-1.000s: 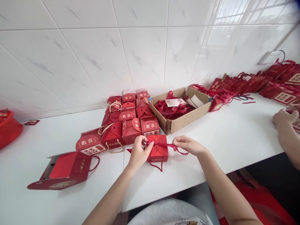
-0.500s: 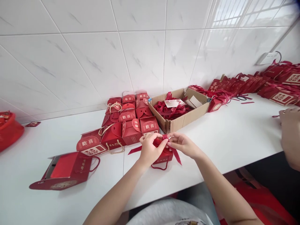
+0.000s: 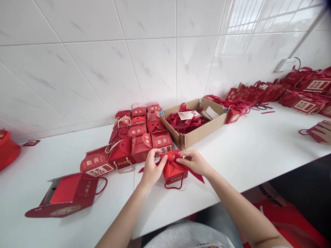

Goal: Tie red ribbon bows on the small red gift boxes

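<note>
A small red gift box (image 3: 173, 172) stands on the white counter (image 3: 248, 155) in front of me, with a red ribbon (image 3: 192, 172) across its top. My left hand (image 3: 152, 168) pinches the ribbon at the box's top left. My right hand (image 3: 193, 160) pinches the ribbon at the top right, and a loose ribbon tail trails down to the right. A red cord loop hangs from the box's front.
Several closed red gift boxes (image 3: 139, 137) cluster behind it. A cardboard box (image 3: 196, 132) holds red ribbons. An open flat red bag (image 3: 67, 193) lies at left. More red bags (image 3: 297, 93) line the far right wall. Another person's hand (image 3: 323, 132) shows at the right edge.
My hands came together from apart over the box top, drawing the ribbon in; the box now stands tilted with the ribbon tail hanging right. The other person's hand drew back toward the right edge.
</note>
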The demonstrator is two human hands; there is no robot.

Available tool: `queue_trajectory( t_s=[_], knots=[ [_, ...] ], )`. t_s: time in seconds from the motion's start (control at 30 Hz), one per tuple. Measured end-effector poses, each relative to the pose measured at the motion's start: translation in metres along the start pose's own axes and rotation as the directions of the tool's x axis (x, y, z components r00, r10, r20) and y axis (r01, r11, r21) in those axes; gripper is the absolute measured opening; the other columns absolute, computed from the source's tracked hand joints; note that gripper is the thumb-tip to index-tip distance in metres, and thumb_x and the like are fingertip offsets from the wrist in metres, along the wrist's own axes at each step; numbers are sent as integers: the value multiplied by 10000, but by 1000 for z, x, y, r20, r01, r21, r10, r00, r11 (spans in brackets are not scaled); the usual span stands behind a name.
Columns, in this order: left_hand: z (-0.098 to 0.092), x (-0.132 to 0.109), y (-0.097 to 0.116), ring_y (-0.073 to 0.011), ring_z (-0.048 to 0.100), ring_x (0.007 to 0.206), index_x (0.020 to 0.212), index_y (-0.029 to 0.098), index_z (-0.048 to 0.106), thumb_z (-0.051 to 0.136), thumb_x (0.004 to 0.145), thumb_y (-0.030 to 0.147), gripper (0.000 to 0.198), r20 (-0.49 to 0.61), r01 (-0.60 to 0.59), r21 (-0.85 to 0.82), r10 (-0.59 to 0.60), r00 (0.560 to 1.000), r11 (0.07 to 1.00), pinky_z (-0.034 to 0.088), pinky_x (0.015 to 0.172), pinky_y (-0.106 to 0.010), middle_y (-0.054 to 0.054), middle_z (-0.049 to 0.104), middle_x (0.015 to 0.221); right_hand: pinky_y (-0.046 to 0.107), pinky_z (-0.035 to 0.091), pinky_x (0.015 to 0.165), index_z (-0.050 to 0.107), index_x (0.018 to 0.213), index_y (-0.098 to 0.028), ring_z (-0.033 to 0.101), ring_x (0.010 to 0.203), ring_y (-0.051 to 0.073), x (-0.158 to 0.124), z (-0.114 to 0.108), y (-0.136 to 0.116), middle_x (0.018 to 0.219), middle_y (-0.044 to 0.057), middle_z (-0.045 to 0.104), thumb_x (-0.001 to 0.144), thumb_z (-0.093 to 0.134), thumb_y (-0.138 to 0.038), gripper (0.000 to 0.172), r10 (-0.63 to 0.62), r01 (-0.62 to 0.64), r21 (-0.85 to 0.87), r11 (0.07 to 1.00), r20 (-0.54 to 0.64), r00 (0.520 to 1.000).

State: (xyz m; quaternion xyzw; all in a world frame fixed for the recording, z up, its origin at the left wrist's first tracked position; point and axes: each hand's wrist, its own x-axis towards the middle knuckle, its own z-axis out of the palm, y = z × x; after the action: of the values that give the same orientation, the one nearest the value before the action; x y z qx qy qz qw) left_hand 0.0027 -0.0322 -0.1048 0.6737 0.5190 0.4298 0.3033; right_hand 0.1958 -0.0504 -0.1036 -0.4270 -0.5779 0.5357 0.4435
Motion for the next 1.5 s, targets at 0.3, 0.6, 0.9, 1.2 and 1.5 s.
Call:
queue_trajectory(
  t_s=[0.3,0.6,0.9,1.2,1.5],
  knots=[
    [-1,-1,-9,-130,474,611,796,224,397,603,778,494,340,38,146,110,-151,988,983,399,604,-249,49,464,684,339,533,774,750,892,-173,674,836,215,-1,-8,0,876,62,736,791,640,-425,293,6,-5,-12,1000,114,993],
    [-1,2,0,-104,303,524,575,193,311,519,817,529,463,123,82,248,-116,986,965,251,516,-234,57,304,536,308,516,725,741,907,-180,665,791,203,-7,-9,-6,879,58,733,838,568,-316,231,-46,74,-257,964,114,992],
    [-10,9,21,-100,343,553,618,194,371,572,795,454,373,224,88,47,-96,970,995,305,544,-229,55,352,582,297,494,655,747,837,-177,650,709,197,-2,11,-21,825,46,742,792,572,-256,197,42,-105,-361,927,-179,983],
    [-17,36,77,-151,579,667,739,186,676,633,791,388,212,607,220,-277,-7,795,935,469,663,-284,-12,617,664,255,424,592,707,751,-206,570,613,144,-5,13,-28,687,2,681,791,547,-207,165,-108,99,-481,871,8,994],
    [-9,37,47,-185,609,907,923,198,640,577,826,327,174,378,14,-287,100,920,958,489,808,-299,-47,646,952,251,351,540,567,581,-180,436,538,113,-5,13,-20,562,-13,536,843,527,-312,296,-102,69,-423,903,-56,993]
  ],
)
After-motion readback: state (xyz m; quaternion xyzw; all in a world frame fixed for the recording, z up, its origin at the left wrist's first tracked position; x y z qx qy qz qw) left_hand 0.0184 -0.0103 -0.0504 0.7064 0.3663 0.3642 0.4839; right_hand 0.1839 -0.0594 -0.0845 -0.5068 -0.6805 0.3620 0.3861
